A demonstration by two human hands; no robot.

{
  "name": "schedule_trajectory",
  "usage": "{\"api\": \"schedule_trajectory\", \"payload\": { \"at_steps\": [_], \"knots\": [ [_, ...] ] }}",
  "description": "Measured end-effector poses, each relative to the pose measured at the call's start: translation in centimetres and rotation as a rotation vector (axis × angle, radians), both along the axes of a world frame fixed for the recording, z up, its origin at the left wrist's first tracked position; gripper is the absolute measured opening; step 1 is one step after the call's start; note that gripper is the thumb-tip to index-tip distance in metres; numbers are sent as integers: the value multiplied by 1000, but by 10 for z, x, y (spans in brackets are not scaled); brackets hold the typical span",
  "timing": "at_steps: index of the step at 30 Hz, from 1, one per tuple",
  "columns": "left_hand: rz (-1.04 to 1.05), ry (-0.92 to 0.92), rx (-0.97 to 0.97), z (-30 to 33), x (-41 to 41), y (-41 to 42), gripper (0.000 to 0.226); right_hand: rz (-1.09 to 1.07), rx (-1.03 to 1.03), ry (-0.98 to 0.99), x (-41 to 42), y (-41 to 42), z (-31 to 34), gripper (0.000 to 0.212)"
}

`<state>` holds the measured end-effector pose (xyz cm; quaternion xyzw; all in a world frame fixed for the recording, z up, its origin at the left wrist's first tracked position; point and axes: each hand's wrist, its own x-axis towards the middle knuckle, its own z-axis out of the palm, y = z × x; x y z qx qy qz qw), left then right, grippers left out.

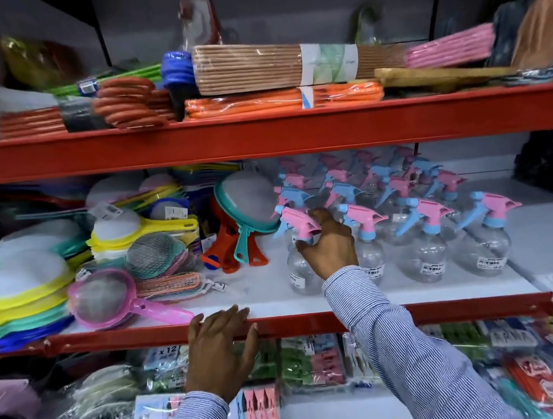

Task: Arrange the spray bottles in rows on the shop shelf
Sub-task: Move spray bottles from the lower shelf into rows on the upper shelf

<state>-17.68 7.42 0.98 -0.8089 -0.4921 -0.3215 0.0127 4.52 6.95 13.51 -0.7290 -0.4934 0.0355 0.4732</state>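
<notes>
One spray bottle (297,241) is pinched at its neck by the right hand (327,245) for alignment; the spread left hand (220,346) braces below on the shelf edge (417,312).

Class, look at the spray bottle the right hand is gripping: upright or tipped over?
Upright. The spray bottle stands on its base on the white shelf, pink trigger head uppermost, with the right hand around its neck.

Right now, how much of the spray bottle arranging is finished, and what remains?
Mostly done: clear spray bottles stand upright in rows on the white shelf. In hand: the right hand grips the front-left bottle at its neck. The left hand rests on the shelf's red edge. Left: settling this bottle into line.
</notes>
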Motion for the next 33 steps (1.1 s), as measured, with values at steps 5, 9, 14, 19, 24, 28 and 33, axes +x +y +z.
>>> {"api": "schedule_trajectory", "payload": {
  "at_steps": [5, 9, 14, 19, 24, 28, 33],
  "knots": [
    [-1, -3, -7, 0, 1, 0, 43, -2, 12, 9, -1, -4, -1, 68],
    [7, -16, -13, 0, 2, -2, 43, 25, 18, 18, 0, -6, 0, 66],
    [4, -24, -13, 0, 3, -2, 42, 49, 15, 11, 0, -4, -2, 68],
    [-3, -29, -10, -1, 2, -2, 42, 65, 60, -5, 1, -6, -6, 79],
    [25, 0, -14, 2, 4, -5, 48, 105, 116, -31, 6, -32, -14, 78],
    [27, -76, -17, 19, 24, -9, 56, 85, 66, -30, 12, -57, -40, 42],
    [-120, -318, -298, 48, 75, 1, 67, 80, -45, 15, 17, -38, -66, 39]
  ]
}}
